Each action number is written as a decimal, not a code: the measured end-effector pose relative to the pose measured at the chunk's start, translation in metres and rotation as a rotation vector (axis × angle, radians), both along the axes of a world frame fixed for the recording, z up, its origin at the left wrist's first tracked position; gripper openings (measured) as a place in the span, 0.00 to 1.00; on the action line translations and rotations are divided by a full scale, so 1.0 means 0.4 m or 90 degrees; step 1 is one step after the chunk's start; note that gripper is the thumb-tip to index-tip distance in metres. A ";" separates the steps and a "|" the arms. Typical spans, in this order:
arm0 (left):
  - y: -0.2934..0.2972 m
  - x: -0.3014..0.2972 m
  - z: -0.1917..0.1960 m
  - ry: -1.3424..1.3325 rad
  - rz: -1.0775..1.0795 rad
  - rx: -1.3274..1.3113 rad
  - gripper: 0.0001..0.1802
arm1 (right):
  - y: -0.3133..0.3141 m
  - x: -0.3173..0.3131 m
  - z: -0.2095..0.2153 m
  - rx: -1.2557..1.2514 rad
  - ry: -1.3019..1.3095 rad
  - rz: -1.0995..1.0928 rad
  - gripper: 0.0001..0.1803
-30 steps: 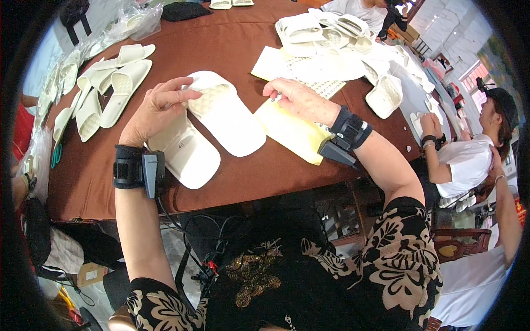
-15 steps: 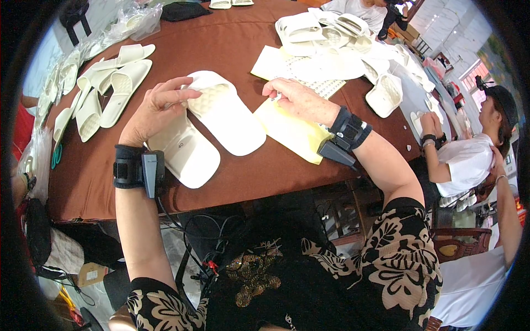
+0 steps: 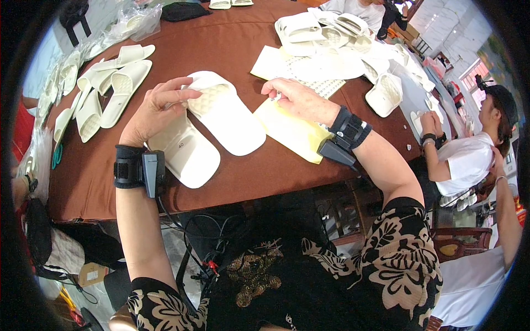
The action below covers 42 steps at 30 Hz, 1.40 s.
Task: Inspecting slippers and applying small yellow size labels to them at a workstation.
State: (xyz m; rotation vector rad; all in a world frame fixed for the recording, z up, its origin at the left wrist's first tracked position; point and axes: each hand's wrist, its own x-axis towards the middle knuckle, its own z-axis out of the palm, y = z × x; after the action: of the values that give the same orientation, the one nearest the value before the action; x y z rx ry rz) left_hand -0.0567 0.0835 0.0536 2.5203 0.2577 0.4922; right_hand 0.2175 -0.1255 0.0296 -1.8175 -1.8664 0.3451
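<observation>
Two cream slippers lie side by side in front of me, the left slipper and the right slipper. Over the left one's strap end is my left hand, its fingers apart and reaching to the right slipper's inner edge; no firm grip shows. My right hand rests above a yellow sheet, thumb and fingers curled together at its far left. Whatever sits between those fingertips is too small to make out. Beyond that hand lies a pale sheet with rows of small marks.
A heap of cream slippers stands at the far right of the brown-covered table, and more slippers lie at the left. A person in a white shirt sits to the right. Black cables hang below the front edge.
</observation>
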 end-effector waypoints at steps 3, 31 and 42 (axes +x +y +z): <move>0.002 -0.001 -0.004 -0.001 0.005 -0.008 0.25 | 0.003 0.001 -0.002 0.001 -0.016 0.005 0.19; -0.212 0.263 0.001 0.113 -0.091 0.355 0.14 | 0.020 0.025 -0.003 0.020 0.023 0.071 0.20; -0.228 0.262 0.001 0.123 -0.068 0.360 0.14 | 0.007 0.041 -0.007 0.051 0.150 0.065 0.19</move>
State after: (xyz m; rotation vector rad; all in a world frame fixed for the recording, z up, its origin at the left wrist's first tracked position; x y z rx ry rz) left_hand 0.0482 -0.0076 0.0542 3.1202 0.0560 0.3064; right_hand 0.2340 -0.1227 0.0268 -1.5604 -1.7847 0.4913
